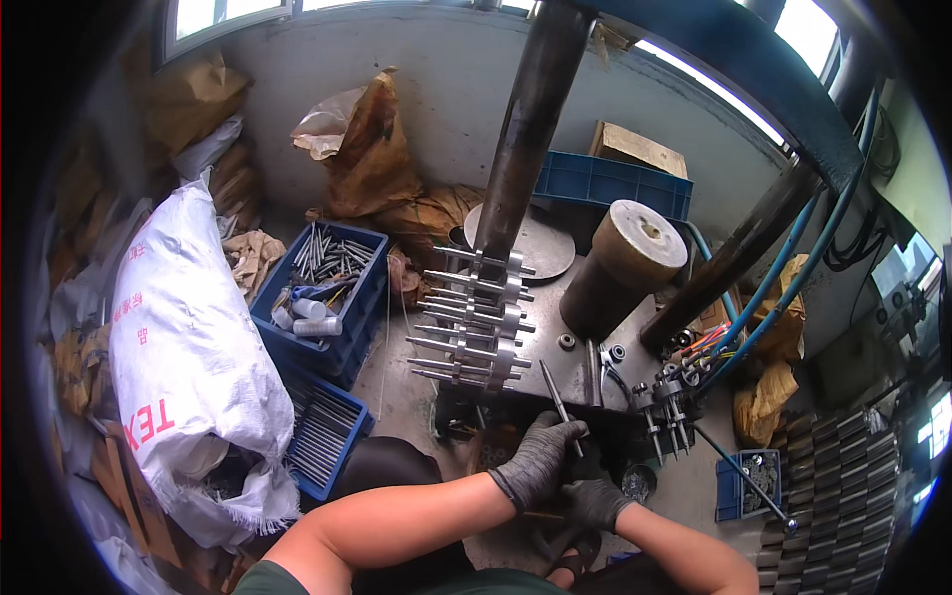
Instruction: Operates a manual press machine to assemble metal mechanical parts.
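A slim metal shaft (554, 390) with a pointed upper end stands tilted in my left hand (540, 462), which wears a grey glove and is closed round its lower part. Just below and to the right, my gloved right hand (597, 504) has its fingers curled; whatever they hold is hidden in the dark area under the table edge. On the left side of the metal press table (526, 382) stand several round flanges with shafts (476, 327) through them. More flanged shafts (666, 415) stand at the table's right corner.
A thick steel cylinder (615, 268) and press columns (526, 119) rise behind. Pliers (617, 381) and small rings lie on the table. At left are a blue crate of shafts (332, 421), another blue crate (375, 260) and a white sack (188, 337). A lever (744, 474) juts out right.
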A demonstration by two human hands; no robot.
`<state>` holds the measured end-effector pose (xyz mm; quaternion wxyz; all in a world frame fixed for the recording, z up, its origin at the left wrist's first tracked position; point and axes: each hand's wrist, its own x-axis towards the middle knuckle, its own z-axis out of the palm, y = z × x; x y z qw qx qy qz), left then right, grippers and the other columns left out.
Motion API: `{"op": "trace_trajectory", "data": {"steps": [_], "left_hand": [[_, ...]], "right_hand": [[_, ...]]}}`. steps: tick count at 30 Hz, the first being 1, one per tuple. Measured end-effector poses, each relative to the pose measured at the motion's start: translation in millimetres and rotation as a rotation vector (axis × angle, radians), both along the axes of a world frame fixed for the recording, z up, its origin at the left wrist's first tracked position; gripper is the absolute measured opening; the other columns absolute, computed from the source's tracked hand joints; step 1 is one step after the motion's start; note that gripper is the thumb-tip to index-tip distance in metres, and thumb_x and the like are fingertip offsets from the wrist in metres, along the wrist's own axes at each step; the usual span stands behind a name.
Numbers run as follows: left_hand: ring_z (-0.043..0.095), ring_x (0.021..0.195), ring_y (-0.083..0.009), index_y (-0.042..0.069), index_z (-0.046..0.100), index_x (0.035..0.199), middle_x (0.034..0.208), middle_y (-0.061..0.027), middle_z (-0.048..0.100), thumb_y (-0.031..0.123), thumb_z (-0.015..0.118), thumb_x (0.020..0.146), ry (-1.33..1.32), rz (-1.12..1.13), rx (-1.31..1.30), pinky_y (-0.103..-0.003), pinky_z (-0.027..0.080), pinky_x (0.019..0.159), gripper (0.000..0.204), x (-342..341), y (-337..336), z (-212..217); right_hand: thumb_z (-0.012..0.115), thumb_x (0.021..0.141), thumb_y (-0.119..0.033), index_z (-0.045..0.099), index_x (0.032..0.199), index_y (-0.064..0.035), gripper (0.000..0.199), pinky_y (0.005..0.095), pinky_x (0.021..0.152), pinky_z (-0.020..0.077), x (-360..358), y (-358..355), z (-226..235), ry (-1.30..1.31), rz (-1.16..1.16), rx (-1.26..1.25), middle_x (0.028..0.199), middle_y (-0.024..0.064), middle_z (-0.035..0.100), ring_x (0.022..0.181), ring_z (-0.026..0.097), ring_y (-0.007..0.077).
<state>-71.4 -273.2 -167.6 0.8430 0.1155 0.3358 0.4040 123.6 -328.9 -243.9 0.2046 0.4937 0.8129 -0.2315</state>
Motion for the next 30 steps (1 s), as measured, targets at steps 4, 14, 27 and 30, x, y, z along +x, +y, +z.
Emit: {"op": "trace_trajectory", "data": {"steps": [4,14,27,30], "left_hand": [[0.064,0.086,-0.0223,0.007,0.057,0.109,0.094,-0.0086,0.062,0.004,0.065,0.089,-0.074,0.057,0.032,-0.038,0.057,0.083,0.022,-3.4,2.5,0.0],[0.067,0.087,-0.0252,0.007,0.058,0.111,0.096,-0.0102,0.063,0.008,0.060,0.090,-0.110,0.116,0.069,-0.039,0.058,0.081,0.022,11.4,-1.4,-3.5],[0.066,0.088,-0.0142,0.005,0.063,0.118,0.099,-0.0052,0.068,0.011,0.051,0.099,-0.085,0.119,0.268,-0.029,0.055,0.081,0.023,7.9,-10.8,13.5],[0.065,0.093,-0.0128,0.004,0.064,0.119,0.101,-0.0046,0.068,0.012,0.049,0.102,-0.059,0.195,0.407,-0.026,0.053,0.085,0.024,3.0,-9.2,4.4]], "right_hand": [[0.070,0.083,-0.029,0.069,0.116,-0.0083,0.039,0.0511,0.080,0.0563,-21.6,67.7,101.2,0.079,0.001,0.337,0.096,0.0202,0.070,0.091,0.070,0.0401],[0.060,0.088,-0.016,0.065,0.124,-0.0037,0.038,0.0463,0.101,0.0506,-53.4,187.3,73.0,0.056,0.125,0.834,0.134,0.0186,0.064,0.117,0.063,0.0355],[0.060,0.097,-0.026,0.068,0.094,-0.0115,0.017,0.0414,0.075,0.0566,-25.5,153.8,-11.9,1.101,-0.463,0.249,0.085,0.0119,0.066,0.080,0.067,0.0323],[0.060,0.101,-0.026,0.069,0.104,-0.0050,0.023,0.0356,0.073,0.0569,-46.6,111.0,38.7,1.713,-1.059,-0.617,0.087,0.0090,0.069,0.079,0.067,0.0268]]}}
